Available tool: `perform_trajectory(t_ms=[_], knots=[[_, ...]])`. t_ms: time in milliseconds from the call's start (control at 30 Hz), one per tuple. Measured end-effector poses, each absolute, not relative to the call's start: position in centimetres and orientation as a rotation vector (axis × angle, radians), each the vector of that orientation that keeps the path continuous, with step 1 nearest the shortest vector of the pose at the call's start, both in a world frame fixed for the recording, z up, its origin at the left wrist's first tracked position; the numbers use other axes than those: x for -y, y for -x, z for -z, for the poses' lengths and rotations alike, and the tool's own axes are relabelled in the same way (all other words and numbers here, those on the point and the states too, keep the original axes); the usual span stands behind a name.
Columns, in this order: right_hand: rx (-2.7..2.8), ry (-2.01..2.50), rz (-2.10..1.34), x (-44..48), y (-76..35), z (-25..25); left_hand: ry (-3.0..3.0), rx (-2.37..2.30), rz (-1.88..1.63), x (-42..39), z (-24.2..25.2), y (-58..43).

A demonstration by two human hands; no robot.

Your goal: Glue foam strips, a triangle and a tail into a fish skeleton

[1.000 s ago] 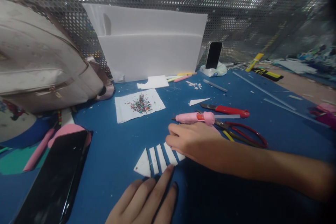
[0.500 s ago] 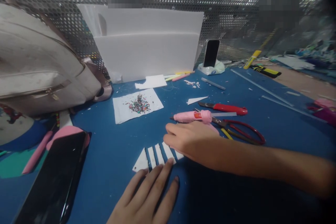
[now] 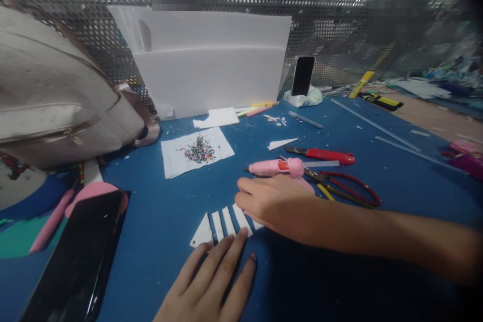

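Several white foam strips [image 3: 222, 224] and a small white triangle [image 3: 202, 234] lie side by side on the blue table [image 3: 162, 211]. My left hand [image 3: 211, 282] lies flat with its fingers stretched out, the fingertips touching the near ends of the strips. My right hand [image 3: 275, 204] rests palm down over the right end of the row, fingers curled loosely onto the pieces. Just beyond it lies a pink glue gun [image 3: 279, 167].
Red scissors [image 3: 347, 191] and a red utility knife [image 3: 324, 154] lie right of the glue gun. A white sheet with glitter [image 3: 196, 153], a white foam board [image 3: 211, 70], a propped phone [image 3: 304, 76], a bag [image 3: 56, 95] and a black phone [image 3: 79, 256] surround the spot.
My left hand has slid forward until its fingertips reach the strips and triangle. My right hand has stayed in place.
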State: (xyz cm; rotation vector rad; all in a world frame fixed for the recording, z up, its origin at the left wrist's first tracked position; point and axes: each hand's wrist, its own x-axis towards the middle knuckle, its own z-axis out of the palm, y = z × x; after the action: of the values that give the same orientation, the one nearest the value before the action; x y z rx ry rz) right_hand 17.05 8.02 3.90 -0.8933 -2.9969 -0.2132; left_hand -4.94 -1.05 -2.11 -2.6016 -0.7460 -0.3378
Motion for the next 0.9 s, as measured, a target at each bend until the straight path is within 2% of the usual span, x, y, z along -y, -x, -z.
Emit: perform_trajectory(t_ms=[900], knots=[[2.956,0.888,0.269,-7.24,-17.28,-3.86,2.598,0.732,0.346,1.01,2.07,4.94]])
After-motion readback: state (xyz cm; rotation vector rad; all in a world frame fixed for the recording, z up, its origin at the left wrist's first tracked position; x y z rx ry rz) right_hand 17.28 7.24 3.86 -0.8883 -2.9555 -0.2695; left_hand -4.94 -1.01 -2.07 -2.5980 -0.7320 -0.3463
